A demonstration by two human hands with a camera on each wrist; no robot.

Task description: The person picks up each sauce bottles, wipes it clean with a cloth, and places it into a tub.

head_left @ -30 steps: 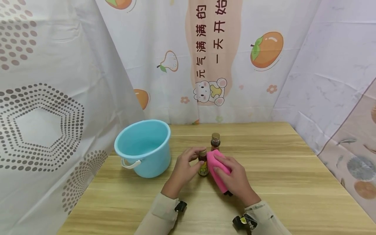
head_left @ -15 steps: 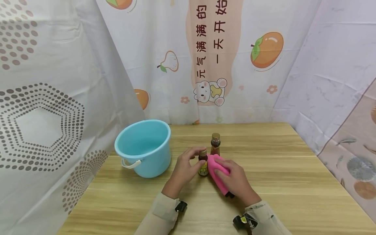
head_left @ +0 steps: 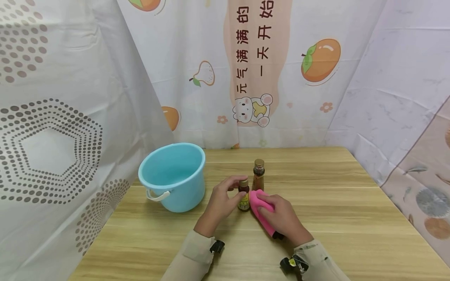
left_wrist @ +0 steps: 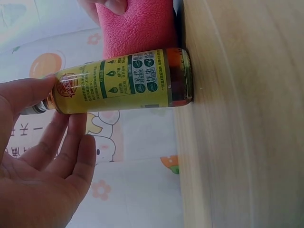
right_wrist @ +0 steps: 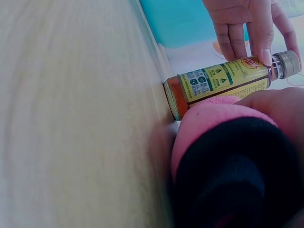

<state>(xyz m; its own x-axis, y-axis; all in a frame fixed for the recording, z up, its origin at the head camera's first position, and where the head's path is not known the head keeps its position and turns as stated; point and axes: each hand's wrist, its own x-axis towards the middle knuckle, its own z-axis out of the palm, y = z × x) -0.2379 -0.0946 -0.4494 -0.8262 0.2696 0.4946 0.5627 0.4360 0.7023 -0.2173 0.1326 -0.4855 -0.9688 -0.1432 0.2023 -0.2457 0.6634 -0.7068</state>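
In the head view my left hand (head_left: 221,201) steadies a small upright glass bottle (head_left: 243,202) with a yellow label and a metal cap. Thumb and fingers pinch it around the neck, as the left wrist view shows, and the bottle's base (left_wrist: 184,78) rests on the table. My right hand (head_left: 283,216) grips a pink fuzzy cloth (head_left: 260,207) with a black end (head_left: 278,235), bunched right beside the bottle. Seen from the right wrist, the cloth (right_wrist: 204,118) overlaps the bottle's side; whether they touch I cannot tell. Behind them stands a second brown bottle (head_left: 258,177) with a gold cap.
A light blue bucket (head_left: 197,187) with a white handle (head_left: 158,196) stands to the left on the wooden table (head_left: 334,218). Printed curtains (head_left: 207,39) hang along the table's back and sides.
My right hand has drawn the pink cloth slightly down and toward me, so more of the rear bottle shows. The left hand and its bottle have stayed nearly still.
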